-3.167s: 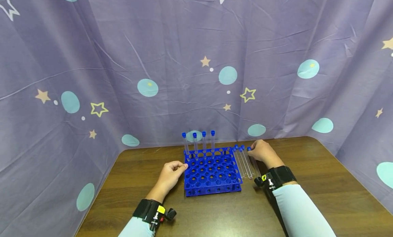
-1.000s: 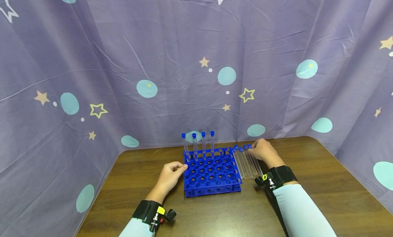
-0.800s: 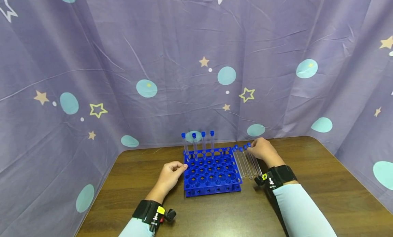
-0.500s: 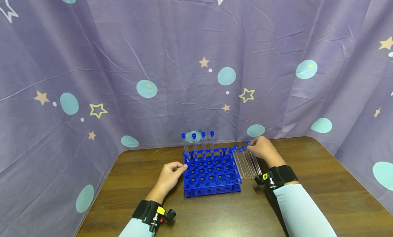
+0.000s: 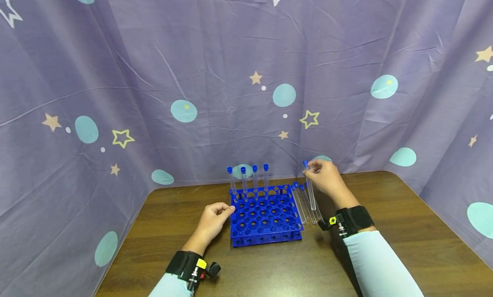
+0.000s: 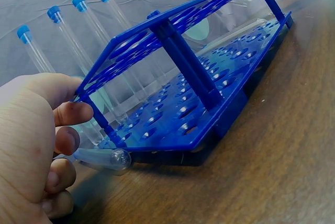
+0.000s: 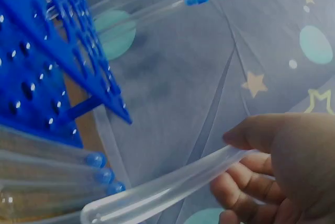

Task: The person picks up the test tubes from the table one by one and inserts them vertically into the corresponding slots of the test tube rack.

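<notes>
My left hand pinches the left edge of the blue test tube rack, thumb above and fingers beneath its upper plate. Between thumb and fingers, my right hand grips a clear test tube near its blue cap. That tube hangs steeply tilted, rounded end down; in the right wrist view the tube slants across and the hand hides its cap. Several capped tubes stand in the rack's back row. More capped tubes lie on the table along the rack's right side.
The brown wooden table bears the rack and loose tubes. A purple patterned curtain hangs just behind its back edge. Beside the left fingers, the left wrist view shows a clear rounded tube end by the rack's base.
My right hand has lifted one test tube off the lying group, moving it up and slightly left and tilting it toward upright. The left hand and rack have stayed put.
</notes>
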{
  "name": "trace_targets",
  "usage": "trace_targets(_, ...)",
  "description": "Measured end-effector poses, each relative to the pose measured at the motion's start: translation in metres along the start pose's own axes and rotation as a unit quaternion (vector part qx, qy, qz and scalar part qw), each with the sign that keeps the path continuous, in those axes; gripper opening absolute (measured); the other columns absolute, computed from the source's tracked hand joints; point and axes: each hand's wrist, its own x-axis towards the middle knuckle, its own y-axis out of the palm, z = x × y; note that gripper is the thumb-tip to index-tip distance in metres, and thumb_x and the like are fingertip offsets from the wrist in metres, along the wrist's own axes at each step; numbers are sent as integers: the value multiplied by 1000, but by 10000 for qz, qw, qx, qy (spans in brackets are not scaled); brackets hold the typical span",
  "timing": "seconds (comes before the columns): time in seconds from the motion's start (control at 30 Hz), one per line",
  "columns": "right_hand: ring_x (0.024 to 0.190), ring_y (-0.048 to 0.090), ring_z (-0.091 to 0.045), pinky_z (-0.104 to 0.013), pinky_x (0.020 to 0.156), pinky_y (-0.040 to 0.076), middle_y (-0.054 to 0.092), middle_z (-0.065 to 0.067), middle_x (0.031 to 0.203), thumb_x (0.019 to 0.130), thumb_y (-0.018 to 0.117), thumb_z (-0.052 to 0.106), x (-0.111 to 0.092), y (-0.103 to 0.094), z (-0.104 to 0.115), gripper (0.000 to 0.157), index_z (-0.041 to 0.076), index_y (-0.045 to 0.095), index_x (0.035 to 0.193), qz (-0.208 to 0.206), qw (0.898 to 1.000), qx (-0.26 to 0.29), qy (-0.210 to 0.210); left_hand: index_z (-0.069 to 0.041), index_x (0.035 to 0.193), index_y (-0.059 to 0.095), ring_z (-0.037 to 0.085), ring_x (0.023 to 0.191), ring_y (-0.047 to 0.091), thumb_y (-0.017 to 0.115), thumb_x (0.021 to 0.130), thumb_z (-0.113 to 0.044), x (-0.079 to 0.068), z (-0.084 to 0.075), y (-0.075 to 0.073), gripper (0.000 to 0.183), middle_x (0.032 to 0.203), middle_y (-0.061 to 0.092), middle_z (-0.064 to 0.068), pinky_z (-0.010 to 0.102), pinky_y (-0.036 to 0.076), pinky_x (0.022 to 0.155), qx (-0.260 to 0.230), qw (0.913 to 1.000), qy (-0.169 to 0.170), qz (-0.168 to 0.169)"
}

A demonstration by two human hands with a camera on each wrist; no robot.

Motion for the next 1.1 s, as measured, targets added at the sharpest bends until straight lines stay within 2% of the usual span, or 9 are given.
trace_targets(0.2,91,75,-31,-33,77,57,79,-16,106,105,81,25,-3,-1,17,39,-1,74,133,-592,9968,454,-292,-4,88,82,9,71,54,81,105,-15,1,2,0,20,71,60,-5,25,45,70,13,10000,-3,4)
trace_targets(0.4,93,76,-29,-27,71,56,79,-16,112,107,82,28,-8,-3,30,39,4,73,136,-953,9915,817,-334,-5,88,82,8,72,54,81,106,-16,1,3,0,20,73,61,-3,25,45,70,-10,10000,-38,24)
trace_targets(0.57,89,75,-16,-21,71,55,80,-16,115,106,84,27,-10,-3,35,40,4,72,137,-1250,9856,1006,-532,-3,89,82,8,72,53,80,106,-16,1,3,0,21,72,59,-6,25,45,70,-61,10000,-58,33)
trace_targets(0.8,87,70,5,-14,74,54,83,-14,119,106,84,24,-13,-2,42,40,4,71,139,-1482,9794,1137,-773,-2,89,81,8,71,53,81,106,-16,1,3,0,22,70,57,-7,25,44,69,-123,9999,-31,15)
trace_targets(0.97,80,68,8,-14,72,52,84,-15,118,106,84,20,-14,2,47,38,3,71,137,-1579,9764,1195,-866,-4,88,81,8,70,53,81,105,-16,0,3,0,21,69,57,-8,25,44,69,-97,9999,-27,11)
trace_targets(1.1,79,68,5,-16,71,51,84,-13,117,106,83,19,-16,7,49,38,4,71,139,-1516,9779,1083,-951,-6,87,82,8,70,53,81,105,-17,1,4,1,21,68,57,-8,25,45,70,-26,10000,20,-1)
